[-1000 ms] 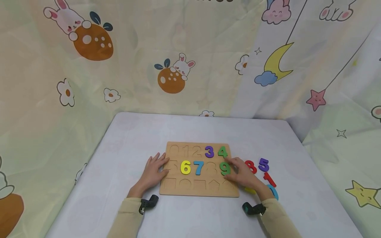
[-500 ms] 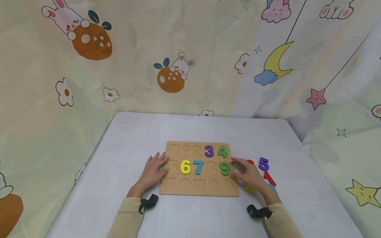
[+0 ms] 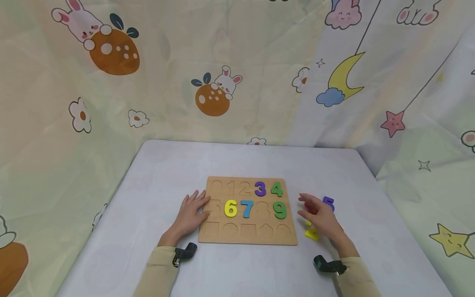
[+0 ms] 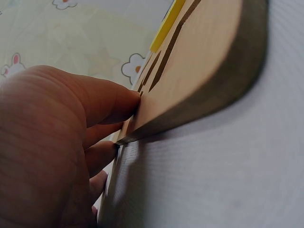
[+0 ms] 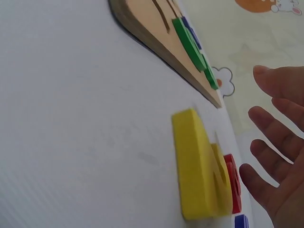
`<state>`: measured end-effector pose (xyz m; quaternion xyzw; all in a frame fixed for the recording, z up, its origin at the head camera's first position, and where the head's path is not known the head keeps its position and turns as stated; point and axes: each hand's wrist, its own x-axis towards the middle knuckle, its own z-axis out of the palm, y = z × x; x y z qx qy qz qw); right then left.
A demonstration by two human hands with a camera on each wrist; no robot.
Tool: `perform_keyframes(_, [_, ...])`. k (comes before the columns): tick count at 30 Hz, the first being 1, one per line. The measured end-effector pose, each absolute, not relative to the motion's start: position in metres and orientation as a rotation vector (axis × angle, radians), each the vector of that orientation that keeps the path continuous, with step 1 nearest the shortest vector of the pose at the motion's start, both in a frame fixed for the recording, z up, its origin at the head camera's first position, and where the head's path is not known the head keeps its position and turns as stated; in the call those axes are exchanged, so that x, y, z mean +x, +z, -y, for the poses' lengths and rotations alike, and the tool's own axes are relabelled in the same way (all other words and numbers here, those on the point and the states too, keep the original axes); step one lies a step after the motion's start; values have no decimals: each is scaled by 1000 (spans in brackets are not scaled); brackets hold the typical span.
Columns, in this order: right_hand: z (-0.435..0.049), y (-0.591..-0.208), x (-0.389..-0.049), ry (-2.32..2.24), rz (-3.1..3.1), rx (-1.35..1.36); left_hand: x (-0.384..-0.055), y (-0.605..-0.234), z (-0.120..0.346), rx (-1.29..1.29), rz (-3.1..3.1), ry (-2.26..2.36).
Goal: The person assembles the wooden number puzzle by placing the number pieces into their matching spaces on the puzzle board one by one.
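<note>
My left hand (image 3: 192,214) rests on the left edge of a wooden number puzzle board (image 3: 230,238). In the left wrist view its thumb lies on the board's face, the other fingertips along the edge. My right hand (image 3: 323,216) hovers right of the board, fingers apart and holding nothing. Below and around it lie a red 8 (image 5: 232,183), mostly covered in the head view, a yellow 2 (image 3: 311,234) and a purple 5 (image 3: 328,201). In the board sit a purple 3 (image 3: 260,189), green 4 (image 3: 276,189), yellow 6 (image 3: 231,208), blue 7 (image 3: 246,209) and green 9 (image 3: 280,210).
The pieces lie on a white-covered table (image 3: 178,165). Several recesses show in the board, including a bottom row of shape outlines. A patterned cloth (image 3: 163,95) hangs behind the table. The right hand hides most of a red piece (image 3: 342,228).
My right hand has left the green 9 and moved right, off the board, to above the loose numbers. The left hand stays at the board's edge.
</note>
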<state>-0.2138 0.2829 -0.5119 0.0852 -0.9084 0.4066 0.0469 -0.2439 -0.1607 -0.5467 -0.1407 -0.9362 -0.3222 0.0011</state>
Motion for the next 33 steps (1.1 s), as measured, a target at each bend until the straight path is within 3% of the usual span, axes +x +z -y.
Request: perform_keyframes(33, [-310, -518, -211, 829, 2954, 42, -243, -545, 162, -464, 2926, -1024])
